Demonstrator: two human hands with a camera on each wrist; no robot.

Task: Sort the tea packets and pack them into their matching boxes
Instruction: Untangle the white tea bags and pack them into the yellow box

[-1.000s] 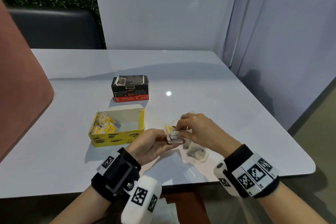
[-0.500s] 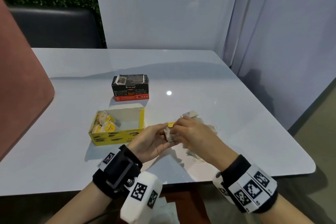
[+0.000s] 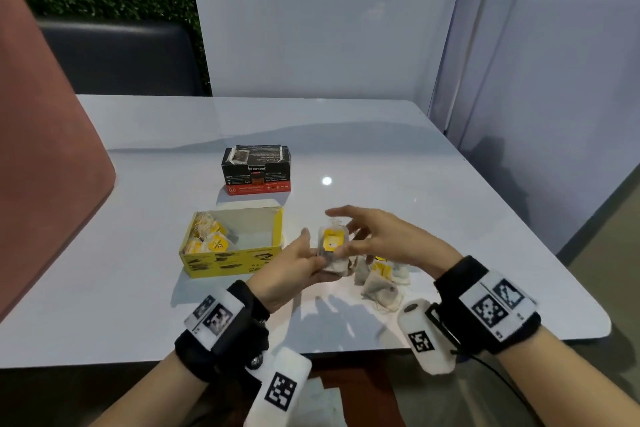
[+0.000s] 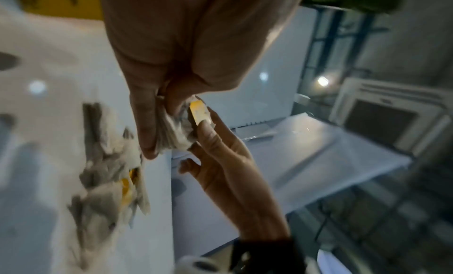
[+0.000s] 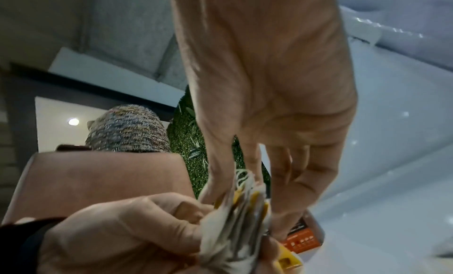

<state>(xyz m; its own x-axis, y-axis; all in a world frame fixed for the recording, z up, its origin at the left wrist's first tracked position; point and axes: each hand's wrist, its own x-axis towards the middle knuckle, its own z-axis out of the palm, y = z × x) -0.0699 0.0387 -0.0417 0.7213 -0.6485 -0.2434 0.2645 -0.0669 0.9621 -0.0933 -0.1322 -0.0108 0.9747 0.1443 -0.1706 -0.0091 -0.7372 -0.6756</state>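
your left hand (image 3: 294, 270) grips a small stack of yellow-tagged tea bags (image 3: 331, 248) in the middle of the head view, just right of the yellow box (image 3: 221, 262), and lifted off the table (image 3: 450, 218). in the right wrist view the stack (image 5: 235, 220) shows as several bags pressed side by side, with the left thumb and fingers curled round the lower part. your right hand (image 3: 377, 236) is at the top of the stack, the thumb and some fingers pinching or steadying the bags while the other fingers are spread; how firm this hold is i cannot tell exactly. the step in hand, as i judge it, is collecting the yellow bags into one bundle before packing. the yellow box stands open at center left and has already some bags (image 3: 207, 237) in its left end, so the right part is free. more loose bags (image 3: 379, 279) lie on the table below the right hand, in the lower middle of the frame. the black box (image 3: 256, 168) stands above the yellow one, looking closed. the next move calls for carrying the stack to the left, over the box wall, and setting it down in the free part. keep the strings together so that they do not catch the wall.
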